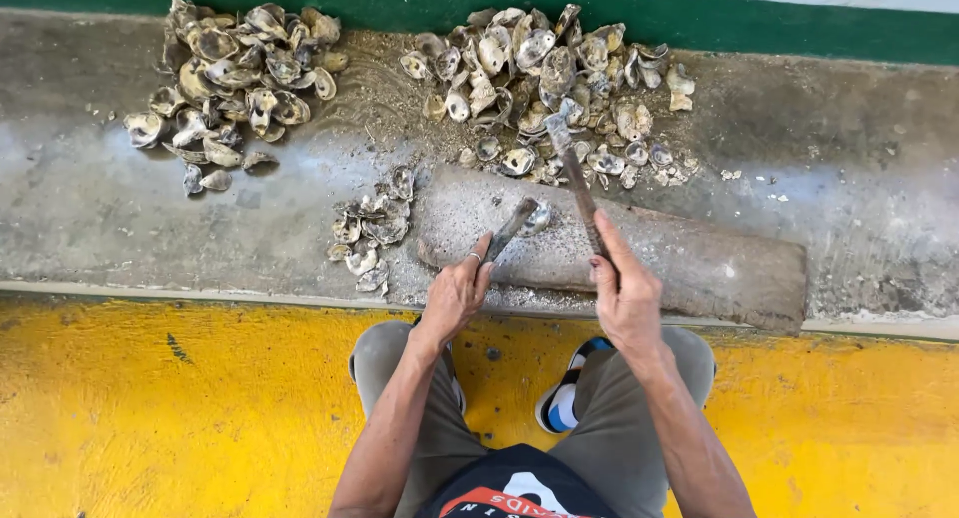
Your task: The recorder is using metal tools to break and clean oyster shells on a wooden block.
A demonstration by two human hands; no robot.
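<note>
My left hand grips a short metal chisel, its tip set against a single oyster shell lying on a grey stone slab. A long rusty hammer-like tool is raised in my right hand, and its head hangs over the shell pile behind the slab. Both hands hover above the near edge of the slab.
Three heaps of oyster shells lie on the gritty concrete ledge: a large one at the far left, a large one at the back centre, a small one left of the slab. Yellow floor below; green wall band behind.
</note>
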